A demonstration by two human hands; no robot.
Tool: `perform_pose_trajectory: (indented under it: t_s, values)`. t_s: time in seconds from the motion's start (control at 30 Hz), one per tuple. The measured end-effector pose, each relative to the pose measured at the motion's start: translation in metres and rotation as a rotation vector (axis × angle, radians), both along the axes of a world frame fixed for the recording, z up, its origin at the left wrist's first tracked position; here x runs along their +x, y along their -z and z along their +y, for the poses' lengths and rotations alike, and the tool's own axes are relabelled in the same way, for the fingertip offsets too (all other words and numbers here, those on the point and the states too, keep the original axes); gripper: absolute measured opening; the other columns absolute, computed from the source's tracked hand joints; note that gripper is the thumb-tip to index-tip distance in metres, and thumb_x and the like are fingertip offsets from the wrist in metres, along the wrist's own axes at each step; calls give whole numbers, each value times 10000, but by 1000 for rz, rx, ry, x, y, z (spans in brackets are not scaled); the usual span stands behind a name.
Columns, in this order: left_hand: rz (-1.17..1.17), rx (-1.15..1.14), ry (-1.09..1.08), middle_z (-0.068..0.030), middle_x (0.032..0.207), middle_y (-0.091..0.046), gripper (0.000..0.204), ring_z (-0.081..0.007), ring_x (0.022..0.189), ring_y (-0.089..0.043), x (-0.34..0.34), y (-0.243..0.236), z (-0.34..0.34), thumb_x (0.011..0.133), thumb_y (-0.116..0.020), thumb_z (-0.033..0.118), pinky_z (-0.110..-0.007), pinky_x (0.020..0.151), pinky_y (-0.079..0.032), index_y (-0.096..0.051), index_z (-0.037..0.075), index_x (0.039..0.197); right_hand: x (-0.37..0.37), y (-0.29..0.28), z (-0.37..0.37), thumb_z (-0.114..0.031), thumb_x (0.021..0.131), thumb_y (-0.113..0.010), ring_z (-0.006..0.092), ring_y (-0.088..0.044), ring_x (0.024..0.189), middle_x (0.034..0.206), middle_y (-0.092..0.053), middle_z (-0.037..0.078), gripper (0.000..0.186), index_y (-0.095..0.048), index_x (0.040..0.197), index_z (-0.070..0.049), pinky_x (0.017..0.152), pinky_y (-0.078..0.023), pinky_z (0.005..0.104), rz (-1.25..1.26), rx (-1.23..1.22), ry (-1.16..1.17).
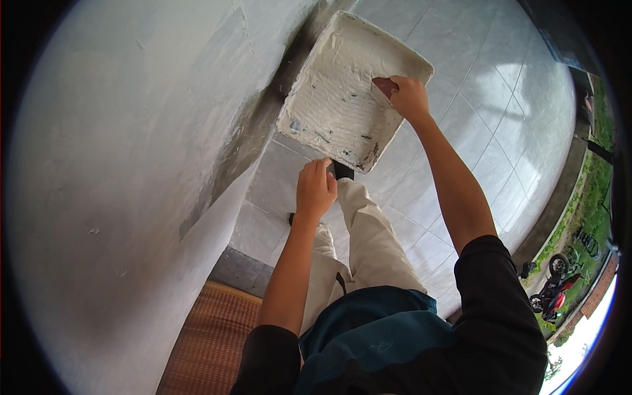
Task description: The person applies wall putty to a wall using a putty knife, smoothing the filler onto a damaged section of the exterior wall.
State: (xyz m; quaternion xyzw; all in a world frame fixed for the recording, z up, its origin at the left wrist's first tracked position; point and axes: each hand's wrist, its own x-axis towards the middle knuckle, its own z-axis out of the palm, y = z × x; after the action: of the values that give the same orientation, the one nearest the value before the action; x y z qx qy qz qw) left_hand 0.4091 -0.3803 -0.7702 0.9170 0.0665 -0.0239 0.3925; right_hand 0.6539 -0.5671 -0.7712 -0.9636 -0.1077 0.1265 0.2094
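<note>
A white, paint-smeared tray [332, 99] with a ridged floor is at the top centre. My right hand [409, 99] grips a scraper with a reddish-brown handle [384, 87], its blade low inside the tray's right part. My left hand [316, 187] has curled fingers at the tray's lower rim; I cannot make out whether they grip it or anything else.
A grey, patchily coated wall [131, 151] runs along the left, a woven brown surface [214, 329] at its foot. Grey tiles [487, 131] surround my legs [368, 250]. Beyond the floor's right edge are grass [596, 164] and a red-and-black motorbike [553, 289].
</note>
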Motion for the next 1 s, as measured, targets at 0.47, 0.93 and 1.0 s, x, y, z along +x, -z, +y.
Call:
perform_pose_trajectory:
  t_s: [0.47,0.93,1.0]
  values:
    - [-12,46,-29,-172,1045,-610,310,-362,1013,-567,-19,-6,12,799,-590,19,-455,883,-450,-550,-2,1106,-28,36,-4,-42,785,-647,292,-690,853,928,-720,164,313,-680,1094,-3,787,-530,378,308,248,28]
    - [-218,303,-116,-187,1294,-498,438,-410,1309,-410,-32,-58,74,783,-579,27,-505,1084,-335,-491,4,1212,-99,-25,44,-18,916,-590,174,-637,996,1115,-654,52,319,-581,1234,-17,885,-540,355,947,1293,371]
    - [-248,321,-118,-185,1309,-490,440,-410,1322,-397,-39,-73,84,784,-576,32,-509,1089,-330,-494,3,1215,-106,-41,53,-20,921,-588,182,-640,999,1121,-655,57,291,-577,1212,-28,877,-545,359,900,1356,360]
